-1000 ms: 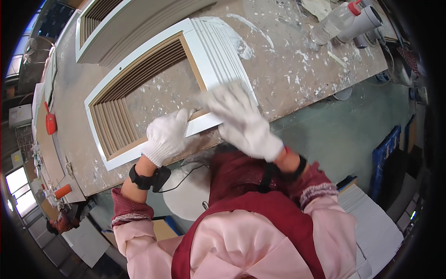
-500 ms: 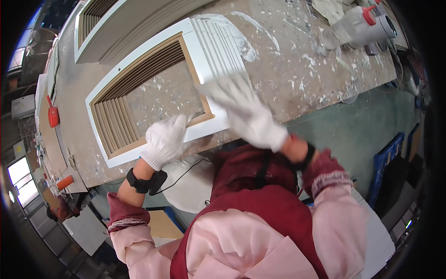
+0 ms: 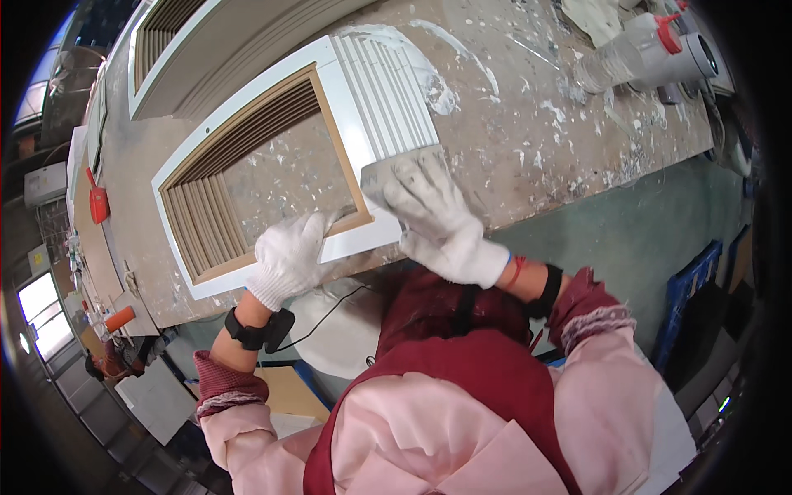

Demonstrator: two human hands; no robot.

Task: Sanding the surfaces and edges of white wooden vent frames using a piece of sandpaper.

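A rectangular white frame with brown stepped inner walls lies on the workbench, its right outer side lined with parallel ribs. My left hand, in a white knit glove, is closed on the frame's near edge, fingers over the rim. My right hand, also gloved and greyed at the fingers, presses a flat grey sanding pad onto the near end of the ribbed side. The fingers lie over the pad and hide part of it.
A second white frame stands behind, at the far left. The paint-spattered workbench ends just before my body. A clear bottle with a red cap and a grey cylinder are at the far right. A red-handled tool lies left.
My right hand has moved slightly toward me along the ribs with the pad and is less blurred. The left hand keeps its hold on the frame.
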